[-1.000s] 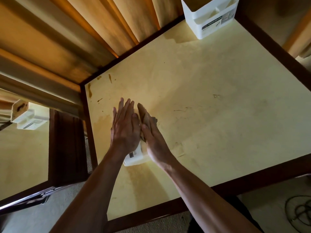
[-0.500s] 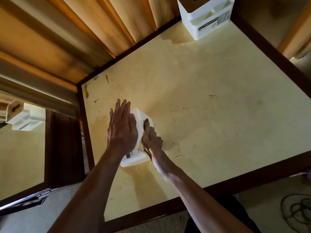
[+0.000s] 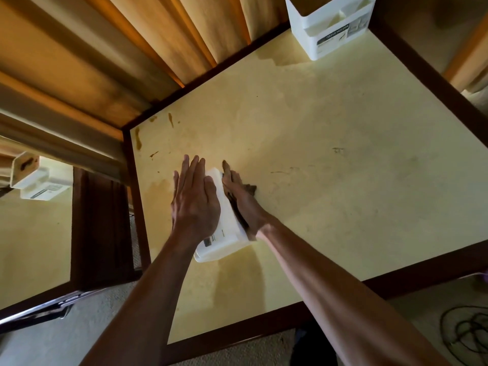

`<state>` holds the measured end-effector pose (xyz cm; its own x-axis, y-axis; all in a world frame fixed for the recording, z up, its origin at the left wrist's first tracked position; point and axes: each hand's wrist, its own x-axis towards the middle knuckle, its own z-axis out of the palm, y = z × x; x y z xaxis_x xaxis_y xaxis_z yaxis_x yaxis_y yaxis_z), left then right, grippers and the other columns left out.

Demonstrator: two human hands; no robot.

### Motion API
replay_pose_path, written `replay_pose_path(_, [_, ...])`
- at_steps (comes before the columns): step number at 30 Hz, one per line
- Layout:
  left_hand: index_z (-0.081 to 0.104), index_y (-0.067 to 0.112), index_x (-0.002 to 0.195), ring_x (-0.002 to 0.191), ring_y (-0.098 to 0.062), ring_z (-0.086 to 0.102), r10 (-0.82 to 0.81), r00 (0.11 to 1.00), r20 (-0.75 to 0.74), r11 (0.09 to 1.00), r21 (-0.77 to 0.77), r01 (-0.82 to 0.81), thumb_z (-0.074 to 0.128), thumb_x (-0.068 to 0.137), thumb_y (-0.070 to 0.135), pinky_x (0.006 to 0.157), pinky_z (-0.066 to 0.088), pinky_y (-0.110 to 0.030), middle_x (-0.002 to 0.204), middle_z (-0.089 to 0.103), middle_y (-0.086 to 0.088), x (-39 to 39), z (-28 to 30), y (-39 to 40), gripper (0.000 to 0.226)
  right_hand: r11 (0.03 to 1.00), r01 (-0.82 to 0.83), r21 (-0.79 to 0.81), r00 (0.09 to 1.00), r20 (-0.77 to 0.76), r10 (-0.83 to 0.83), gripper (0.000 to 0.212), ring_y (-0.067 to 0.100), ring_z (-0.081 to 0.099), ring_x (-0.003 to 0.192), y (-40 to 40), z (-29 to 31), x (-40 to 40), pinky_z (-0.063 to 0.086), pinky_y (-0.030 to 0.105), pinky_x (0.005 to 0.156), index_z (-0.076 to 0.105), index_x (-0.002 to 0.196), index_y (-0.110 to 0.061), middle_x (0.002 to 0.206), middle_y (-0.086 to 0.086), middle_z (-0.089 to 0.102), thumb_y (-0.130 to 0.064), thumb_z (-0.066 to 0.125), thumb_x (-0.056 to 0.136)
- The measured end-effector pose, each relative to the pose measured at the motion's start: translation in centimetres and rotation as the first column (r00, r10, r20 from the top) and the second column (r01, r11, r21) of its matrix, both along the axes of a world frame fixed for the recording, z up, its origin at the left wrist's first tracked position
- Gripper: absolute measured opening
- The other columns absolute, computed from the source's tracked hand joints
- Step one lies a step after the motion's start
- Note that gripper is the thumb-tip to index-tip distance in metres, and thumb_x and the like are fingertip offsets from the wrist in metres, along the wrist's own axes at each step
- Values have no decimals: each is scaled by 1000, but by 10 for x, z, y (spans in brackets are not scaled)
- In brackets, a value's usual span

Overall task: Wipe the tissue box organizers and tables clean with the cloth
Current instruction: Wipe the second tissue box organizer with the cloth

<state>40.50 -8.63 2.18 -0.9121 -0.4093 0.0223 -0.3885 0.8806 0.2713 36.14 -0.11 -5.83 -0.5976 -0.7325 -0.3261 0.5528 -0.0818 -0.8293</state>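
Head view, largest first: yellow-topped table with dark wood rim fills the frame centre and right. Brown stains sit in its upper-left corner, faint scuffs right of centre, and a darker wet-looking patch lies below the hands toward the lower edge.

2 white tissue box organizers on this table. 1 stands upright at the top right of the frame, well apart from the hands. The other, the near organizer, lies left of centre with its long axis running from lower left to upper right, roughly in line with both forearms.

Key relation: the near organizer is sandwiched between the 2 hands. Left hand rests flat on its left and top face, fingers straight and together, pointing up-frame, pressing and not curled. Right hand lies along its right side face, holding a dark brown cloth against that face; its fingers look extended along the box, but whether they curl round the cloth is hidden.

Judgement: step in hand is wiping the right side face, left hand bracing. A stroke should run along the long axis, toward or away from the body; pushing sideways would slide the box into the left palm.

A 2nd table at the left edge carries a 3rd organizer.
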Motion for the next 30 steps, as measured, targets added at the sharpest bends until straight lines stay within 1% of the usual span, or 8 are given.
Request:
replay_pose_path(4, [31, 7, 154, 153, -7, 1, 41, 999, 3, 998, 49, -41, 16, 99, 36, 121, -9, -26, 164, 21, -3, -2, 0, -1, 63, 997, -7, -81, 986, -166, -7, 50, -2, -7, 147, 5, 28, -7, -14, 47, 120, 22, 150, -48, 161, -20, 12, -50, 31, 100])
replay_pose_path(8, [30, 7, 155, 152, -4, -1, 49, 999, 12, 996, 73, -50, 15, 99, 38, 122, -9, -27, 164, 22, -2, -2, -2, -5, 65, 991, -11, -137, 999, -52, 4, 50, 16, 20, 149, 24, 35, 9, 14, 45, 123, 32, 152, -28, 150, -11, 38, -31, 41, 103])
replay_pose_path(11, [30, 7, 154, 152, -5, -1, 45, 999, 11, 997, 60, -46, 16, 102, 35, 121, -11, -23, 165, 21, -2, -2, 1, -2, 61, 996, -23, -84, 1000, -3, 23, 46, -11, 53, 112, 42, 23, 28, 41, 17, 101, 33, 152, -24, 113, -29, 59, -26, 38, 106])
replay_pose_path(13, [29, 6, 154, 152, -7, -1, 55, 998, 15, 997, 53, -55, 21, 107, 27, 119, -12, -20, 165, 19, -3, -2, 2, 1, 52, 998, -22, -63, 999, 44, 25, 44, -25, 51, 93, 50, 12, 42, 40, 5, 84, 29, 150, -25, 108, -31, 52, -29, 34, 107])
replay_pose_path(18, [31, 6, 154, 152, -7, 2, 44, 999, -3, 998, 41, -44, 17, 101, 32, 116, -14, -17, 164, 22, -3, -2, 3, 1, 60, 998, -64, -11, 988, 142, 65, 75, -1, 19, 144, 55, 0, 55, 16, 17, 112, 14, 156, -28, 160, -14, 18, -56, 43, 92])
replay_pose_path(22, [31, 7, 154, 151, -6, 2, 51, 999, -6, 998, 30, -50, 21, 105, 28, 112, -16, -11, 164, 20, -3, -1, 4, 3, 54, 998, -52, 23, 982, 184, 47, 86, 6, 33, 137, 50, -11, 53, 25, 25, 111, 7, 156, -33, 163, -11, 9, -67, 45, 87])
replay_pose_path(25, [29, 9, 155, 149, -3, -1, 51, 999, 11, 998, 26, -51, 20, 106, 28, 113, -16, -13, 165, 18, -1, -2, 8, 6, 53, 998, -37, 41, 981, 192, 29, 87, 5, 16, 147, 50, -13, 53, 10, 30, 120, 8, 156, -33, 163, -12, 10, -67, 44, 84])
replay_pose_path(30, [23, 12, 157, 139, 5, -7, 100, 994, 53, 994, 49, -103, 23, 109, 24, 118, -8, -24, 166, 11, 2, -3, 13, 11, 49, 997, -4, 83, 984, 180, -11, 59, 8, 21, 146, 54, -10, 57, 25, 8, 107, 14, 156, -27, 160, -10, 21, -47, 32, 104])
